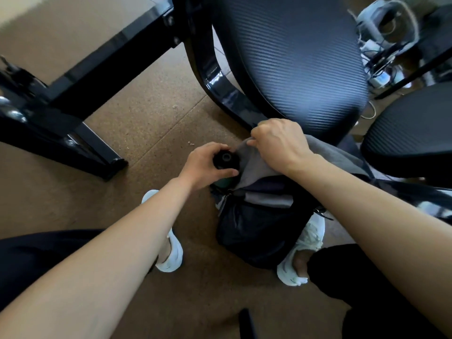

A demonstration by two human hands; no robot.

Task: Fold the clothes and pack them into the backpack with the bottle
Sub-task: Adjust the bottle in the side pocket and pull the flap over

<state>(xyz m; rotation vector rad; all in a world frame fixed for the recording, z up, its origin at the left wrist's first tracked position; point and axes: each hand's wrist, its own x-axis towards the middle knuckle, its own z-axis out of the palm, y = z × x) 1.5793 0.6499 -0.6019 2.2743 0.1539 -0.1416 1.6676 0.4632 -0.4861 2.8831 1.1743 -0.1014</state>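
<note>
Left hand point(199, 167) grips bottle point(225, 160) at backpack point(259, 231) mouth; grey cloth point(256, 165) inside.

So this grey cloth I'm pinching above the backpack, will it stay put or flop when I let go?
Probably floppy: the soft grey cloth drapes and creases from where the right hand pinches it. It likely weighs little, since a fingertip pinch lifts its edge. Released, it would probably slump over the mouth of the dark backpack.
</note>
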